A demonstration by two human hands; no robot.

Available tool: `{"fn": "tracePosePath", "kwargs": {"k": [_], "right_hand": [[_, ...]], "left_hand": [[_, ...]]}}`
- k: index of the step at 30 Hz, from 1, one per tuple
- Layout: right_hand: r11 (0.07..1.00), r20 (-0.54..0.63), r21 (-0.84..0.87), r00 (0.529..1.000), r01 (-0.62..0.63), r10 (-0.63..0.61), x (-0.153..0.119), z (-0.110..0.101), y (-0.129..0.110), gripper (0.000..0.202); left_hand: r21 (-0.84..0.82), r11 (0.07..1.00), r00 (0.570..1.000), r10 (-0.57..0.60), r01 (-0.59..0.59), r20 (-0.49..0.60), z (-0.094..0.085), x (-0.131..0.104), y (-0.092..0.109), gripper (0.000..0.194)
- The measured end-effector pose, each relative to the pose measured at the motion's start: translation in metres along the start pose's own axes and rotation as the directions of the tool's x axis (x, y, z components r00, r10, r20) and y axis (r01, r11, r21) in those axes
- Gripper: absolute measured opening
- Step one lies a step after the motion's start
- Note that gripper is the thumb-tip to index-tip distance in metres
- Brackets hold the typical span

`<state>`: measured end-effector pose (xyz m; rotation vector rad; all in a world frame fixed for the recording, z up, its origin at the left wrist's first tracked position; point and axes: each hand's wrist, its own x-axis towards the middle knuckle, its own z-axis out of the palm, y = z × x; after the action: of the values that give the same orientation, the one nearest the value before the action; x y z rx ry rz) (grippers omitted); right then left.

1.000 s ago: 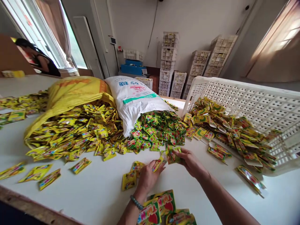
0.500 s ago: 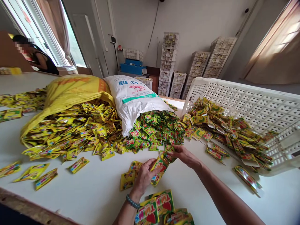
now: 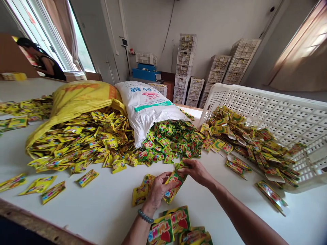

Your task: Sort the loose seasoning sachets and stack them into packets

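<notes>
My left hand [image 3: 157,191], with a beaded bracelet at the wrist, is closed around a small yellow-and-green printed box [image 3: 169,195]. At the box's upper end, my right hand [image 3: 196,171] pinches a small green sachet [image 3: 180,166]; how far it sits inside the box is hidden by my fingers. Beside my left hand lie a couple of yellow sachets [image 3: 139,196]. Closer to me, several printed boxes [image 3: 180,219] lie flat on the white table [image 3: 107,204]. Beyond my hands, green sachets [image 3: 176,137] spill from a white sack [image 3: 150,98].
A yellow sack [image 3: 84,92] spills yellow sachets [image 3: 84,136] at left. On the right, a tipped white plastic basket [image 3: 270,109] has a heap of boxes [image 3: 255,146] at its opening. Stacked crates [image 3: 185,64] line the back wall. Another person [image 3: 47,64] sits far left.
My right hand has moved slightly down and left at the box's upper end, and the green sachet shows closer against it. My left hand keeps its hold. The view has shifted slightly.
</notes>
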<state>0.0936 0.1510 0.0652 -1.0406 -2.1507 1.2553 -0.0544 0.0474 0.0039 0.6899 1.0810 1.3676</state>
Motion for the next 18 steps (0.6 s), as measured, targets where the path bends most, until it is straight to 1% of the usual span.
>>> {"fn": "tracePosePath", "kwargs": {"k": [1, 2, 4, 6, 7, 8, 10, 14, 16, 18], "right_hand": [[1.0, -0.002, 0.002, 1.0, -0.003, 0.003, -0.002, 0.001, 0.0, 0.021], [1.0, -0.029, -0.009, 1.0, -0.002, 0.002, -0.004, 0.002, 0.002, 0.017], [0.999, -0.141, -0.048, 0.99, -0.003, -0.004, -0.006, 0.01, 0.006, 0.011], [0.998, -0.251, -0.059, 0.968, -0.015, 0.0, -0.007, 0.02, 0.011, 0.013], [0.999, -0.277, -0.042, 0.961, -0.018, 0.006, -0.007, 0.024, 0.014, 0.015], [1.0, -0.277, -0.021, 0.961, -0.019, 0.013, -0.006, 0.026, 0.016, 0.017], [1.0, -0.237, -0.012, 0.972, -0.006, 0.003, -0.006, 0.026, 0.018, 0.022], [0.984, -0.237, -0.165, 0.966, 0.066, -0.105, -0.007, 0.02, 0.015, 0.024], [0.967, -0.198, -0.23, 0.968, 0.109, -0.156, -0.009, 0.02, 0.012, 0.025], [0.958, -0.171, -0.254, 0.969, 0.132, -0.179, -0.012, 0.021, 0.011, 0.027]], "left_hand": [[-0.011, 1.0, 1.0, 0.003, -0.003, 0.0, 0.001, 0.0, 0.001, 0.045], [-0.015, 1.0, 1.0, 0.008, -0.008, 0.0, 0.002, 0.0, 0.001, 0.045], [-0.011, 1.0, 1.0, 0.019, -0.019, -0.002, 0.004, 0.0, 0.002, 0.045], [-0.01, 0.999, 0.999, 0.032, -0.032, -0.009, 0.005, -0.001, 0.003, 0.044], [-0.015, 0.999, 0.999, 0.037, -0.037, -0.011, 0.004, -0.002, 0.003, 0.043], [-0.023, 0.999, 0.999, 0.042, -0.042, -0.012, 0.003, -0.002, 0.002, 0.042], [-0.039, 0.998, 0.999, 0.05, -0.051, -0.012, 0.001, -0.003, 0.001, 0.041], [-0.009, 0.997, 0.997, 0.078, -0.078, -0.012, 0.0, -0.002, 0.0, 0.041], [0.014, 0.996, 0.996, 0.086, -0.086, -0.009, 0.003, -0.003, 0.003, 0.041], [0.019, 0.995, 0.995, 0.1, -0.099, -0.015, 0.005, -0.005, 0.005, 0.039]]}}
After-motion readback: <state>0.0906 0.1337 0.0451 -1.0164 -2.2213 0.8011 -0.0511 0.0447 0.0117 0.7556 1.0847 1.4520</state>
